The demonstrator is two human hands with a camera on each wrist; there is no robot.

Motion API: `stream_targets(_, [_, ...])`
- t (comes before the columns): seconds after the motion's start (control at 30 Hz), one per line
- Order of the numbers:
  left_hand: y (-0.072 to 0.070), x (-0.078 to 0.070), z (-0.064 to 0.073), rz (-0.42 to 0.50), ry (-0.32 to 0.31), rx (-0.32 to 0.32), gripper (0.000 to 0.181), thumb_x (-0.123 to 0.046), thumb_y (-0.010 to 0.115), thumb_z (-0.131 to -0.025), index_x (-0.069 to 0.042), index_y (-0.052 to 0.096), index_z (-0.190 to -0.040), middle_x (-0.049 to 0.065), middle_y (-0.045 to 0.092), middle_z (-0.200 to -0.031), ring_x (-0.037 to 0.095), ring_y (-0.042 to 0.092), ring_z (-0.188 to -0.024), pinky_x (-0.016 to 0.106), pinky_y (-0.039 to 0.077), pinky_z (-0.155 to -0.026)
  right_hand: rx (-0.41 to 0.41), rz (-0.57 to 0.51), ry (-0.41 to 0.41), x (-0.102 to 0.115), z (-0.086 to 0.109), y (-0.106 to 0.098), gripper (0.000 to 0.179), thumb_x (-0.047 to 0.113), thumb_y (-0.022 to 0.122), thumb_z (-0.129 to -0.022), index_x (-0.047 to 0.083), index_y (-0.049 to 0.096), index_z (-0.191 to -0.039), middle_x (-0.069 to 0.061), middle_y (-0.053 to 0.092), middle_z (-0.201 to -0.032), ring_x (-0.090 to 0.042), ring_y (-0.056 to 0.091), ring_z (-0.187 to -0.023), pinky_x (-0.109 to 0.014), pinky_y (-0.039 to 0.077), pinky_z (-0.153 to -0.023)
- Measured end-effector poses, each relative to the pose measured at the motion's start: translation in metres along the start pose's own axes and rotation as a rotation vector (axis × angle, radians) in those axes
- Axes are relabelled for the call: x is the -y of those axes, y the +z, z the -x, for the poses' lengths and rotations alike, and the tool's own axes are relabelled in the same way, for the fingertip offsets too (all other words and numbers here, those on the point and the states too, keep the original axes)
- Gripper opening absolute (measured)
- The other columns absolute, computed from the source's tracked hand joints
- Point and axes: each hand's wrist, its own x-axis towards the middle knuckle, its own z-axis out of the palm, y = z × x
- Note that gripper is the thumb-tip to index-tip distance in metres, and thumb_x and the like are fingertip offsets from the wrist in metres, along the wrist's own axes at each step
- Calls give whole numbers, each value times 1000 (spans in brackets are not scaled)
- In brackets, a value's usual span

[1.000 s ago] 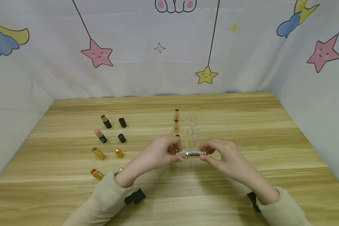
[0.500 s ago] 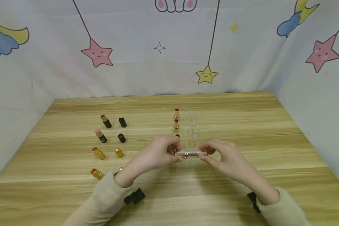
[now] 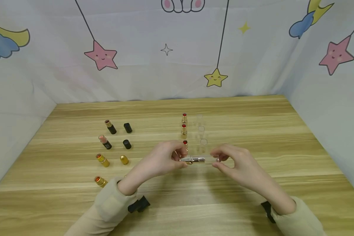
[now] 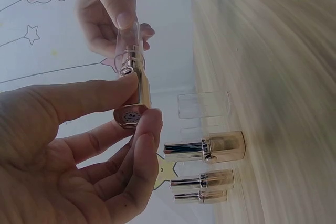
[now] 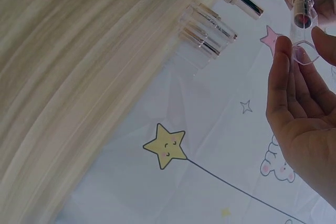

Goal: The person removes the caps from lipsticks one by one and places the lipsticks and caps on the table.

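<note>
My left hand (image 3: 166,158) pinches the base of a lipstick (image 3: 196,159) with a metallic silver-gold tube, held level above the table. From the other end, my right hand (image 3: 237,163) pinches a clear cap (image 3: 210,159) between thumb and fingers. The cap still surrounds the tube's tip. In the left wrist view a round label (image 4: 130,116) shows on the lipstick's base. Through the clear cap, the right wrist view shows a dark red tip (image 5: 303,21). Behind my left fingers stands an uncapped red lipstick (image 3: 185,144), partly hidden.
Two red lipsticks stand farther back, the nearer lipstick (image 3: 184,130) beside a clear cap (image 3: 201,131). Another clear cap (image 3: 204,142) is closer. At left stand several uncapped lipsticks, including a gold lipstick (image 3: 102,160), with a gold cap (image 3: 124,159) and a black cap (image 3: 127,144).
The clear cap has slid right along the tube, exposing more of it. My left hand has shifted slightly left and my right hand slightly right, both keeping their grip.
</note>
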Motion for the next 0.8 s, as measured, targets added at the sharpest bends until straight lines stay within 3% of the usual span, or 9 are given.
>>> stream_targets(0.13, [0,3,1,10,-1,-6,18,-9,79,-77,-6,64,-87,5,67,-85,5,59,-70,19,48,-64,-10,3,-5,-1,2,-2,23,6,76,-80,14,68,-100,5,71,-94,-6,65,-79,-24,54,-72])
stream_targets(0.37, [2,10,1,-47,59,-17,17,-7,76,-79,-4,70,-95,5,68,-85,7,59,-72,18,48,-65,-31,19,-22,-5,4,-4,24,5,76,-79,13,68,-99,5,71,-94,-7,65,-78,-23,54,-71])
stream_targets(0.8, [3,13,2,-23,-19,24,12,-11,74,-82,-12,70,-93,-2,68,-78,5,58,-71,20,47,-66,-8,52,14,-11,6,-4,22,6,76,-79,13,68,-98,4,70,-91,-5,63,-78,-24,54,-71])
